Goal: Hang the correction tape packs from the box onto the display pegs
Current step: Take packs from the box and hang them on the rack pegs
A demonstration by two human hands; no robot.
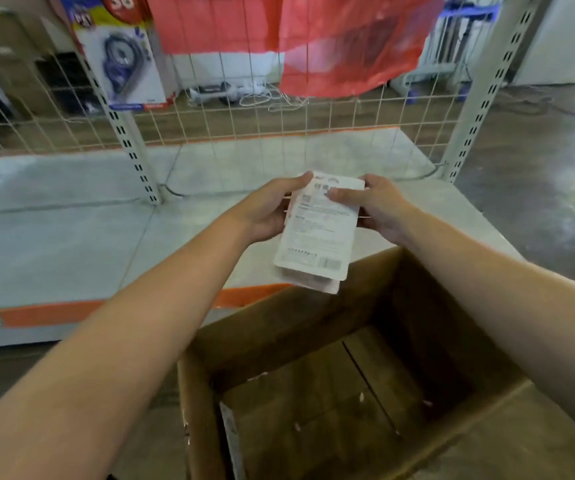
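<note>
A small stack of white correction tape packs [317,237] is held above the shelf with the printed backs facing me. My left hand [268,211] grips the stack's left edge and my right hand [376,206] pinches its upper right corner, thumb on the top card. Below, the open cardboard box [279,327] stands in front of the shelf; one more pack [232,441] leans against its inner left wall. Another correction tape pack [123,64] hangs on the wire grid at upper left. No peg shows clearly.
A pale shelf base [71,244] with an orange front strip runs across the middle. Behind it stands a wire grid panel [279,119] between slotted uprights [133,147]. Red plastic bags [314,39] hang over the grid's top. Bare concrete floor lies to the right.
</note>
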